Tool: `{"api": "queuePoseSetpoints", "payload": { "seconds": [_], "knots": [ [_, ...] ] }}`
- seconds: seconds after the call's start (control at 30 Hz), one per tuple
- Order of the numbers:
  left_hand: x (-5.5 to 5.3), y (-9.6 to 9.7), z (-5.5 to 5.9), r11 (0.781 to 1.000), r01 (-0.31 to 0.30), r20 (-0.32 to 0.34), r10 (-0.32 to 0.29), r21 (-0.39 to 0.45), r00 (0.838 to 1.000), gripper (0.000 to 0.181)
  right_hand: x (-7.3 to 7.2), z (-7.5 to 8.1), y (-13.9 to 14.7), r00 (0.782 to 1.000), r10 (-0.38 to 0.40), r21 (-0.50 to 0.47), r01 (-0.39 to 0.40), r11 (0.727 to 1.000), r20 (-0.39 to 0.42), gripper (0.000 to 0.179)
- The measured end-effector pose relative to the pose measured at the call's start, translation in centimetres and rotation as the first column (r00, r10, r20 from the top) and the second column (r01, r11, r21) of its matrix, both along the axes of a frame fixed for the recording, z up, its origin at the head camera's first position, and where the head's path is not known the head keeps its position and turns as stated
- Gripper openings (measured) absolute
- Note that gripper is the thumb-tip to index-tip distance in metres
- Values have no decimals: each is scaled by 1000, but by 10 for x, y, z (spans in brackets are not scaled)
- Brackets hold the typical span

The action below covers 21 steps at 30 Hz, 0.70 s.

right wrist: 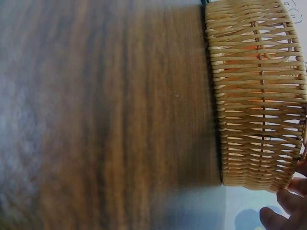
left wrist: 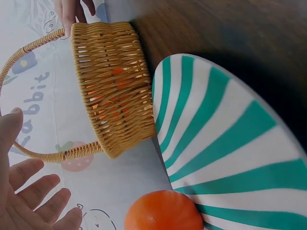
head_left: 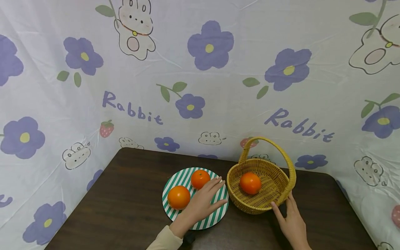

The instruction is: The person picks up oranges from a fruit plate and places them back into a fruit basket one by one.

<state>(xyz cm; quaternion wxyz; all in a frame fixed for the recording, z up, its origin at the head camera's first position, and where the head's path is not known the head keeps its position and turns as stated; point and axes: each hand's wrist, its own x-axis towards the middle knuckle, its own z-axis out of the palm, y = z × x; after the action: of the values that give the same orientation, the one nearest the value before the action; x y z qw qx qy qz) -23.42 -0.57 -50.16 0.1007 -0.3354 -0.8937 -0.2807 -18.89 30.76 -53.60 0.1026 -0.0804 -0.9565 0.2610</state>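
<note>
In the head view my left hand (head_left: 204,199) is held over the striped green-and-white plate (head_left: 204,224), its fingers extended and holding nothing. Just beyond it, an orange mandarin (head_left: 200,178) with a green stem mark lies on the plate. A larger orange (head_left: 178,197) sits to its left. The yellow wicker basket (head_left: 254,209) stands right of the plate, handle up, with a reddish-orange round fruit (head_left: 250,183) inside. My right hand (head_left: 293,222) touches the basket's near right side, thumb at the rim and fingers beside the handle's base.
The dark wooden table (head_left: 125,205) carries everything. A white cloth (head_left: 175,69) printed with flowers and rabbits hangs behind and at the sides. A small dark object (head_left: 189,238) shows under my left wrist.
</note>
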Motion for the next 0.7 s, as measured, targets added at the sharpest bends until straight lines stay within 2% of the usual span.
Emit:
{"api": "queuePoseSetpoints", "payload": {
  "seconds": [0.43,0.7],
  "knots": [
    [9,-13,-4,1000,12,-58,-12,-1,998,59,1,-1,1,1000,-6,2,6,1000,11,83],
    [11,-19,-6,1000,-14,-87,13,-11,996,62,1,-1,1,1000,-4,4,4,1000,13,84]
  ]
}}
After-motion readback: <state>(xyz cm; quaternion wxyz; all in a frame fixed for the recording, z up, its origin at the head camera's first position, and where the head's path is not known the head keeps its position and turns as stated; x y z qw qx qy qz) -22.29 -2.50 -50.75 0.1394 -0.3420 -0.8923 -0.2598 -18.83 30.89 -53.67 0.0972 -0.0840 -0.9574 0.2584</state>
